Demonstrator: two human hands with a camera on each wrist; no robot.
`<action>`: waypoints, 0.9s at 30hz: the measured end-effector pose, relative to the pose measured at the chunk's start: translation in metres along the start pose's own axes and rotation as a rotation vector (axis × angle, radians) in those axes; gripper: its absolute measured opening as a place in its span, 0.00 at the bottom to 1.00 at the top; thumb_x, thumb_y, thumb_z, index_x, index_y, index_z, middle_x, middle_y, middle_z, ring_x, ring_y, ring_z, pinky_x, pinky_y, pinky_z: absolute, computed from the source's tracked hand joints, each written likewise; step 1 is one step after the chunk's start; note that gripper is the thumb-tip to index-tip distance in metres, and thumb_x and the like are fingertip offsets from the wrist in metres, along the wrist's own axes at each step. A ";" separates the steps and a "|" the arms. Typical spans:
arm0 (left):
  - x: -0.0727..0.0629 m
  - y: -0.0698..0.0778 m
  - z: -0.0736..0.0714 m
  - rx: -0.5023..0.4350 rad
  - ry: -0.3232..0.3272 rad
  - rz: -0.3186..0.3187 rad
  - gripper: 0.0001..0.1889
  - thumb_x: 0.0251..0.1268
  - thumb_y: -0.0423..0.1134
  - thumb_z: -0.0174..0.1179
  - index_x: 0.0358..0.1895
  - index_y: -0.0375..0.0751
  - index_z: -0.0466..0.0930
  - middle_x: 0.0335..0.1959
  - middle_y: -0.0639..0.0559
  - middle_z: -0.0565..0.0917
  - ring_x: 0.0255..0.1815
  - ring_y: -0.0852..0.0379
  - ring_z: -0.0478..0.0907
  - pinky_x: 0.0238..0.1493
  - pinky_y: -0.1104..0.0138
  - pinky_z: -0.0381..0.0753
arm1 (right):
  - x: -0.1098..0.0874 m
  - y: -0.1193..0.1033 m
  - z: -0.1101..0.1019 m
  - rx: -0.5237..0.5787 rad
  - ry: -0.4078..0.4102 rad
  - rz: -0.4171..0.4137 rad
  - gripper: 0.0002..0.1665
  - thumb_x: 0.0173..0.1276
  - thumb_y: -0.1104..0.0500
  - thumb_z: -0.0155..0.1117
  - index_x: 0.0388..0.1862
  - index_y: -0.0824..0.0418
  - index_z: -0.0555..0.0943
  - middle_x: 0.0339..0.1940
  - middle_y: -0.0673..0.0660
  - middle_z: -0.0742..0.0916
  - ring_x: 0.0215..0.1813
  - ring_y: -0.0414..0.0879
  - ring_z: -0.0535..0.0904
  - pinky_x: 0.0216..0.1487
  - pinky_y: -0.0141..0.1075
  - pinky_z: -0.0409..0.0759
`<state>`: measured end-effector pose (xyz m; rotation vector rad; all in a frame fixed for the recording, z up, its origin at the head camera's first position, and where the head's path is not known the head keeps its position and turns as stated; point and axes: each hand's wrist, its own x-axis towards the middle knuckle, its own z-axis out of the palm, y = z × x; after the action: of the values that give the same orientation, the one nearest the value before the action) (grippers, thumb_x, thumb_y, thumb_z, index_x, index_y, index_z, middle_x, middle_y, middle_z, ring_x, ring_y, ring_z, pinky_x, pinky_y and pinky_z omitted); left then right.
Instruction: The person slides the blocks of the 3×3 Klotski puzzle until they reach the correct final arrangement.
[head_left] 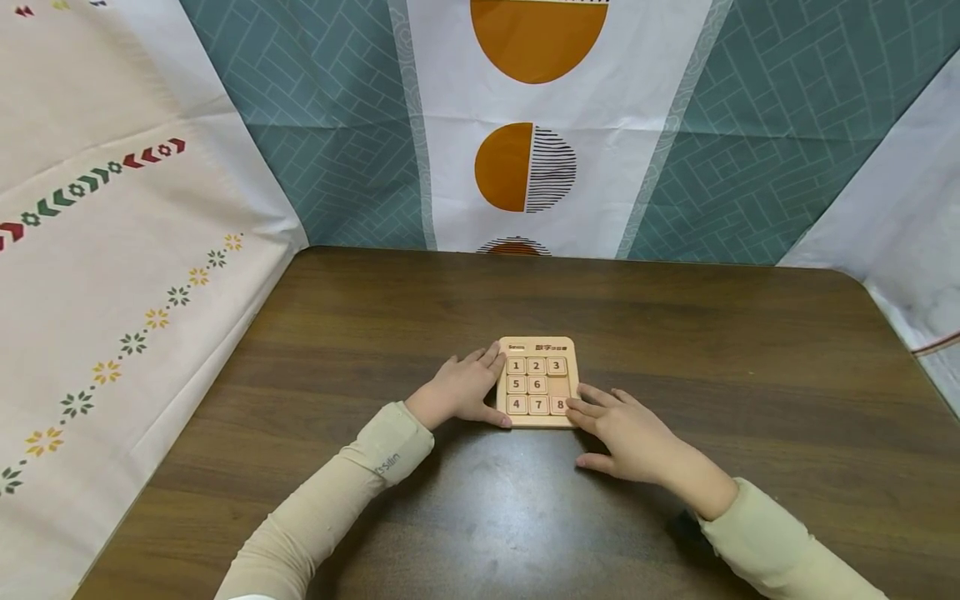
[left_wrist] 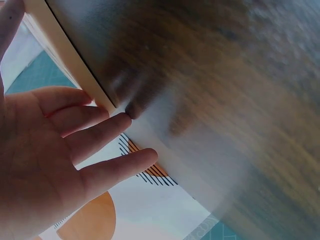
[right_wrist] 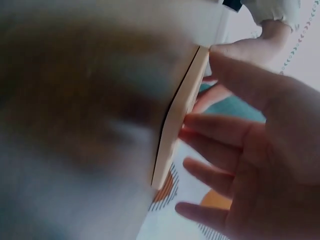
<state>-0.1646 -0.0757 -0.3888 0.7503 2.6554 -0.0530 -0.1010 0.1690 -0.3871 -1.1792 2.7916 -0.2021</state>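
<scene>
A pale wooden sliding number puzzle (head_left: 536,422) lies flat on the table. Its top row of tiles reads 1, 2, 3, the middle row 5, 6 and then a gap at the right, the bottom row 4, 7, 8. My left hand (head_left: 468,390) rests along the puzzle's left side, thumb by the lower left corner and fingertips near the upper left. In the left wrist view its fingers (left_wrist: 100,137) are spread and straight. At the right side, my right hand (head_left: 633,437) touches the edge and the 8 tile (head_left: 559,405) with extended fingertips, its thumb off the board.
A dark brown wooden table (head_left: 675,325) spreads around the puzzle. Behind its far edge hangs a teal and white patterned cloth (head_left: 330,125), and a cream embroidered cloth (head_left: 97,308) runs along the left side. Light reflects off the tabletop near the front.
</scene>
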 end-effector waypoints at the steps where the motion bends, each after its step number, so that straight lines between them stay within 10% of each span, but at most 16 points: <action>1: 0.000 0.000 0.000 -0.002 0.001 0.000 0.56 0.44 0.71 0.57 0.71 0.37 0.47 0.72 0.44 0.46 0.70 0.47 0.51 0.59 0.45 0.59 | 0.000 0.003 0.000 0.016 -0.009 -0.014 0.36 0.57 0.43 0.64 0.58 0.65 0.75 0.60 0.59 0.75 0.66 0.58 0.62 0.56 0.59 0.62; 27: 0.001 0.001 0.000 0.013 -0.005 -0.006 0.56 0.45 0.70 0.57 0.71 0.37 0.48 0.72 0.44 0.47 0.69 0.47 0.52 0.59 0.46 0.60 | 0.040 0.022 0.001 -0.018 -0.010 -0.082 0.37 0.61 0.40 0.57 0.63 0.60 0.70 0.64 0.56 0.72 0.68 0.56 0.58 0.59 0.60 0.58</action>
<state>-0.1655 -0.0746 -0.3888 0.7455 2.6550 -0.0733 -0.1445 0.1551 -0.3932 -1.2965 2.7443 -0.1779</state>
